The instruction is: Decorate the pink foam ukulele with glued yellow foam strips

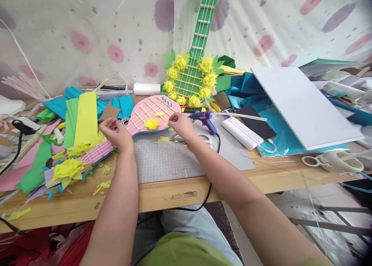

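A pink paper guitar [139,107] with white strings, yellow strips and a yellow flower [151,123] lies on the grey cutting mat [168,161], its neck pointing to the lower left. My left hand [114,132] is over the neck near the body, fingers curled; whatever they hold is too small to make out. At the right edge of the body my right hand [179,122] has its fingertips pinched together, their contents hidden. Just right of it rests a purple glue gun [205,120]. Scissors [205,139] lie partly behind my right wrist.
A green guitar [188,78] ringed with yellow flowers stands upright at the back. Yellow and green paper [86,118] and scraps crowd the left side. Toward the right are a white box-shaped device [241,133], a white board [302,103] and a tape dispenser [340,162]. A black cord crosses the table's front edge.
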`<state>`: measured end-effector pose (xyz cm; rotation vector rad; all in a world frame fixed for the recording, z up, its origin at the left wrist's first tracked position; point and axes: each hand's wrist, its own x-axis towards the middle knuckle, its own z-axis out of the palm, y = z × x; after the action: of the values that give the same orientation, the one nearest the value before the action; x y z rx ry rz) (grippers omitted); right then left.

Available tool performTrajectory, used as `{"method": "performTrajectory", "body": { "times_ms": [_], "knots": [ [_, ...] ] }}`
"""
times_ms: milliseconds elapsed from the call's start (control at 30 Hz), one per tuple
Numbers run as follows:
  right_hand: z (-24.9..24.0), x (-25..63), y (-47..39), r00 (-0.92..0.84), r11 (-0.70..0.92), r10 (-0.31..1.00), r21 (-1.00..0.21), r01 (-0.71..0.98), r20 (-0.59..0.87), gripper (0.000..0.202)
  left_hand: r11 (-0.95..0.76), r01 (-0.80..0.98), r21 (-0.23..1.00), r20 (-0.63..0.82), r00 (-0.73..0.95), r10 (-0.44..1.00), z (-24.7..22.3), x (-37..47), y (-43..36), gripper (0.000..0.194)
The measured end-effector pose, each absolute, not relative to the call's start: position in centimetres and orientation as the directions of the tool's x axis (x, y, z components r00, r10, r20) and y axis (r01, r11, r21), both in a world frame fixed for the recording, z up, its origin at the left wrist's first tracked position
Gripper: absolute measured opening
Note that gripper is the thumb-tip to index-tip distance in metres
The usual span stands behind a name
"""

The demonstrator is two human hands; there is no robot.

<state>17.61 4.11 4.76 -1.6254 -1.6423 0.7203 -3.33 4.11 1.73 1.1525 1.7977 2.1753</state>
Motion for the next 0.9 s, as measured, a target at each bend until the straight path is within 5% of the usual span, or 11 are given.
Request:
{"method": "performTrajectory", "body": {
  "times_ms": [100,900],
  "knots": [
    [4.3,16.4,4.6,0.062,0.034,0.993,-0.768,0.640,0.095,0.006,-0.285,0.382,0.879,0.469,-0.799,0.375,2.1,-2.4,3.9,0.025],
    [2.6,13.9,3.4,0.075,0.140,0.963,-0.716,0.684,0.259,0.004,-0.263,0.462,0.847,0.531,-0.755,0.385,2.5,-1.9,4.2,0.030]
  ]
}}
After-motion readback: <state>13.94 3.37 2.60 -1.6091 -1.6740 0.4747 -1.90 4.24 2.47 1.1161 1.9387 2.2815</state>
